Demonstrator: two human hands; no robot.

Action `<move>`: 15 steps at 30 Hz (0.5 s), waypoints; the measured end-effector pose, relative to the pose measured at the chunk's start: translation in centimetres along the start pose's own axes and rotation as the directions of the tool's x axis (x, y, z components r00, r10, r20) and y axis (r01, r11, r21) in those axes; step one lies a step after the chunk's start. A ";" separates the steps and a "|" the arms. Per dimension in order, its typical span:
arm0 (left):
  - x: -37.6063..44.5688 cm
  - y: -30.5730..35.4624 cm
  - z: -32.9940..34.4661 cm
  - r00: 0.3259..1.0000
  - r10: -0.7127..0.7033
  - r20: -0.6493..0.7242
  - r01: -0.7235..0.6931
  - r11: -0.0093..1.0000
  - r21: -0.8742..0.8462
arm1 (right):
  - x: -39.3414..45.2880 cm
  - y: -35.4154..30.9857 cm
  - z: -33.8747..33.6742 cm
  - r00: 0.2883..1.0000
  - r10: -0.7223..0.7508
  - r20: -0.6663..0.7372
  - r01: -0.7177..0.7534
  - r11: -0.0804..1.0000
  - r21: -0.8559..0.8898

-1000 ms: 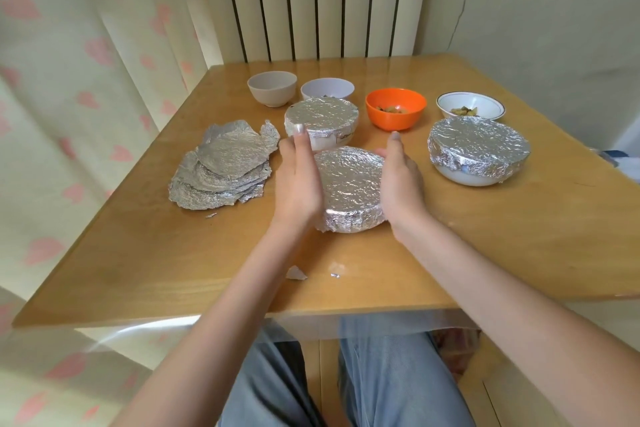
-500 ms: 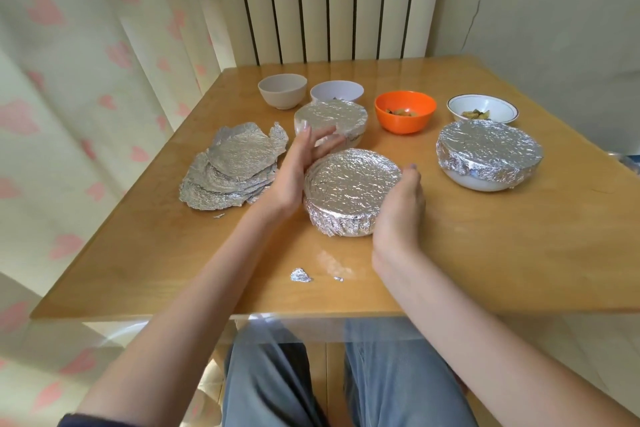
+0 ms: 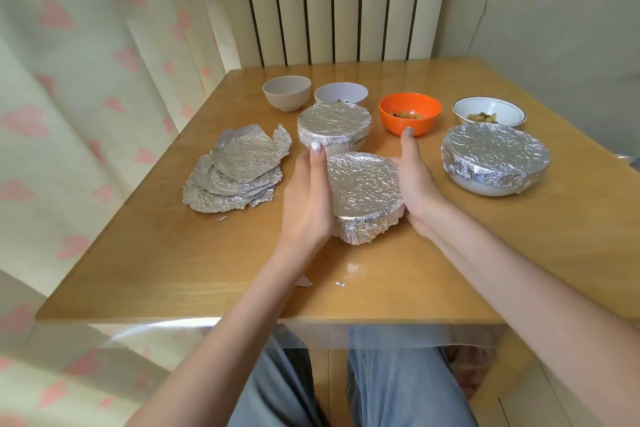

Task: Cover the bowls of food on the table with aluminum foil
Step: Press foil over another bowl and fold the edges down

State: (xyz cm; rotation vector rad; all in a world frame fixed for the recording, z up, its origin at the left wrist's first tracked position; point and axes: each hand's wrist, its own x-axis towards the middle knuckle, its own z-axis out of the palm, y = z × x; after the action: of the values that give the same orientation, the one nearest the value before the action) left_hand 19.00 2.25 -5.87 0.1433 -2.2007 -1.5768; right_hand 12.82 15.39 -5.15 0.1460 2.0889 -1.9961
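Both hands [image 3: 306,199] [image 3: 417,184] flank foil-covered bowl [image 3: 365,196], pressing sides.

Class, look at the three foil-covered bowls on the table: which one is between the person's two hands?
The nearest foil-covered bowl, at the table's middle: the left hand and right hand press its sides. The other covered bowls, behind and right, stand untouched.

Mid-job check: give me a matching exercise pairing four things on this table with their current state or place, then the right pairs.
Things:
1. Foil-covered bowl nearest the table's front edge
2. Orange plastic bowl
3. Stack of crumpled aluminium foil sheets
4. Large white bowl with foil over its top

States:
A. Uncovered, food showing inside
B. Lying left of the hands
C. Held between left hand and right hand
D. Covered, standing at the right, untouched

Pairs: 1-C, 2-A, 3-B, 4-D
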 end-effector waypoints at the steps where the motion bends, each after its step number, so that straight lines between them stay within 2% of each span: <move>1: 0.2 -0.2 -0.4 1.000 -0.025 0.019 0.024 1.000 0.003 | 0.0 0.0 -0.3 0.999 -0.008 0.035 0.009 1.000 -0.030; 3: 1.1 -0.7 -1.4 0.996 -0.081 0.035 0.080 0.997 0.016 | -0.2 0.1 -0.8 0.999 -0.043 -0.014 0.043 0.998 -0.041; 6: 2.9 -0.8 -2.4 0.997 -0.076 0.021 0.077 0.991 -0.112 | -1.7 0.8 -0.4 0.931 -0.111 -0.347 0.174 0.972 0.156; 7: 3.4 -0.8 -2.3 0.997 -0.055 0.062 0.064 0.985 -0.160 | -2.4 1.0 0.1 0.914 -0.118 -0.388 0.214 0.953 0.215; 11: 3.8 -0.5 -0.8 0.957 -0.086 0.276 0.183 0.921 -0.345 | -3.6 1.1 2.8 0.919 -0.110 -0.379 0.211 0.948 0.236; 15: 3.9 -0.6 -0.5 0.938 -0.128 0.321 0.250 0.894 -0.373 | -2.4 0.8 2.6 0.925 -0.119 -0.361 0.204 0.957 0.208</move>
State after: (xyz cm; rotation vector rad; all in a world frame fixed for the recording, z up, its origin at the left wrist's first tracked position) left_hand 15.61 0.37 -5.17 0.0013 -2.0478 -2.2620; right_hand 15.65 13.10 -5.40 0.4083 2.1021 -2.4807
